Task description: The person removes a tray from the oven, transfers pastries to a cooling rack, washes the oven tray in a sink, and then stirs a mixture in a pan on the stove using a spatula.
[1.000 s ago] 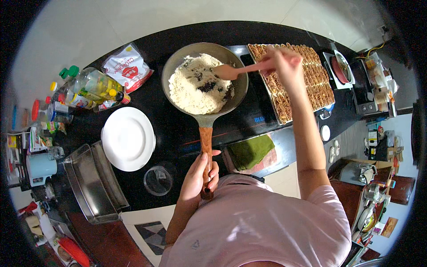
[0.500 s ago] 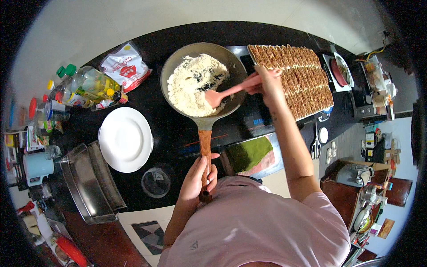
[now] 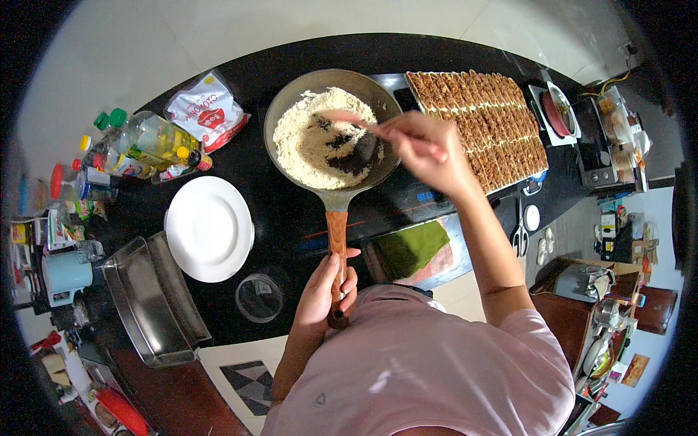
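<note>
My left hand (image 3: pixel 323 291) is wrapped round the wooden handle of a frying pan (image 3: pixel 337 240). Pale, crumbly flour-like powder (image 3: pixel 297 138) lies in the pan, heaped mostly along the left side, with the dark pan bottom showing through at the middle right. Gripped in my right hand (image 3: pixel 429 149) is a pink spatula (image 3: pixel 356 120), its handle under my fingers. The blade reaches over the powder in the far half of the pan and is blurred by motion. Right of the pan rests a large tray of rows of brown-topped pieces (image 3: pixel 483 123).
White plates (image 3: pixel 208 229) and a metal tray (image 3: pixel 153 301) sit to the left, near a clear round container (image 3: pixel 259 298). Farther back are oil bottles (image 3: pixel 149 142) and a white-and-red bag (image 3: pixel 207 112). A green cloth (image 3: pixel 411 251) lies by my body; scissors (image 3: pixel 519 236) are at right.
The spatula has moved from the near part of the pan to the far part, my right hand shifting left with it. More powder is gathered leftward. My left hand keeps its hold.
</note>
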The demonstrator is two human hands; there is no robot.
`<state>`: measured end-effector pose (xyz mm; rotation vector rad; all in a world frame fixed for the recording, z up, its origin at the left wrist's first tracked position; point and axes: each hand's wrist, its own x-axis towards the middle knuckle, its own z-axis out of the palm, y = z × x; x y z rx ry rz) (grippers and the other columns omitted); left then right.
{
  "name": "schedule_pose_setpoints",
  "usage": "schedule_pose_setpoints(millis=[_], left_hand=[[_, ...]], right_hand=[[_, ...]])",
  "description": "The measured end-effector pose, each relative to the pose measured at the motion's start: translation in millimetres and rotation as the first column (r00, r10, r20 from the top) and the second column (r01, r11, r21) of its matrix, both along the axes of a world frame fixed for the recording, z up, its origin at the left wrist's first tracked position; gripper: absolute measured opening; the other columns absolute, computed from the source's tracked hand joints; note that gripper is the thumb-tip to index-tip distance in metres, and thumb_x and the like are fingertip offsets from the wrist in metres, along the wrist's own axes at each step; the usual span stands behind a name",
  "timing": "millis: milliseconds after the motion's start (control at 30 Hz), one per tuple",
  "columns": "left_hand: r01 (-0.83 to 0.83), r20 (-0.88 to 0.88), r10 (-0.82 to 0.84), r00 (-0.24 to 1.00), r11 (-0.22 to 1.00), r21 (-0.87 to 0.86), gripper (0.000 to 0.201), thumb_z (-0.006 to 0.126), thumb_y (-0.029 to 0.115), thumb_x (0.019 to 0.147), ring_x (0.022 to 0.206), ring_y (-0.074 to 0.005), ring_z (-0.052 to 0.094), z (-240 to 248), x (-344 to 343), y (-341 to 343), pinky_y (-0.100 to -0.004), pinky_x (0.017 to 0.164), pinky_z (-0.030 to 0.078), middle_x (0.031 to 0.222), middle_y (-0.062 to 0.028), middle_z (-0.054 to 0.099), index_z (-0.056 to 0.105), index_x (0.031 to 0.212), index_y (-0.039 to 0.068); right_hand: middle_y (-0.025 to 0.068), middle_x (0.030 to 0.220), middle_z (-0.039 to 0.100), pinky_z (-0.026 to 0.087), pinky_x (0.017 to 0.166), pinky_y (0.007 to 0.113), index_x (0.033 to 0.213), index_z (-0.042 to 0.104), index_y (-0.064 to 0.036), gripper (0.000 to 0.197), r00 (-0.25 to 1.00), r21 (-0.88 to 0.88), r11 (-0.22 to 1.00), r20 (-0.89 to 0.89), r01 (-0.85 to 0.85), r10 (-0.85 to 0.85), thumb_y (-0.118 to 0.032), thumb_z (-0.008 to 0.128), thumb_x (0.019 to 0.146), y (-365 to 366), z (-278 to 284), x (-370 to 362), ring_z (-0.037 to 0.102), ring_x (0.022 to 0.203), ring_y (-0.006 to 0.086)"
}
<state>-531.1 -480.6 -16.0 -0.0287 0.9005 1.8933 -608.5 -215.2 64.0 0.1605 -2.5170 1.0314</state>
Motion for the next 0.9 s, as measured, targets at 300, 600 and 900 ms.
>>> schedule_pose_setpoints(millis=[300, 600, 900], left_hand=[[-0.012, 0.007, 0.012, 1.000, 1.000, 0.002, 0.050, 0.024, 0.043, 0.102, 0.041, -0.0106, 0.036, 0.5, 0.2, -0.8, -0.0242, 0.041, 0.031, 0.063, 0.0006, 0.040, 0.042, 0.130, 0.006], [-0.003, -0.008, 0.003, 1.000, 1.000, -0.005, 0.049, 0.025, 0.043, 0.102, 0.042, -0.0108, 0.036, 0.6, -0.8, -0.1, -0.0245, 0.040, 0.030, 0.063, 0.0007, 0.038, 0.042, 0.130, 0.006], [-0.013, -0.019, 0.011, 1.000, 0.998, -0.058, 0.051, 0.025, 0.043, 0.102, 0.041, -0.0105, 0.035, 6.9, -1.5, 1.2, -0.0244, 0.040, 0.029, 0.063, 0.0008, 0.039, 0.041, 0.130, 0.005]], right_hand=[[0.0151, 0.081, 0.068, 0.056, 0.063, 0.031, 0.077, 0.062, 0.0032, 0.022, 0.986, -0.183, 0.979, 0.124, -0.088, 0.112, -0.011, 0.051, 0.088, -0.3, 7.6, 34.7, 0.068, 0.072, 0.0202], [0.0157, 0.068, 0.065, 0.053, 0.047, 0.030, 0.076, 0.062, 0.0051, 0.033, 0.910, -0.700, 0.612, 0.405, 0.368, -0.084, -0.023, 0.053, 0.090, 45.5, -32.9, -15.3, 0.062, 0.050, 0.0204], [0.0147, 0.070, 0.066, 0.052, 0.051, 0.032, 0.077, 0.062, 0.0042, 0.031, 0.931, -0.703, 0.611, 0.255, 0.364, -0.260, -0.022, 0.052, 0.090, 68.1, -16.0, -22.0, 0.063, 0.054, 0.0224]])
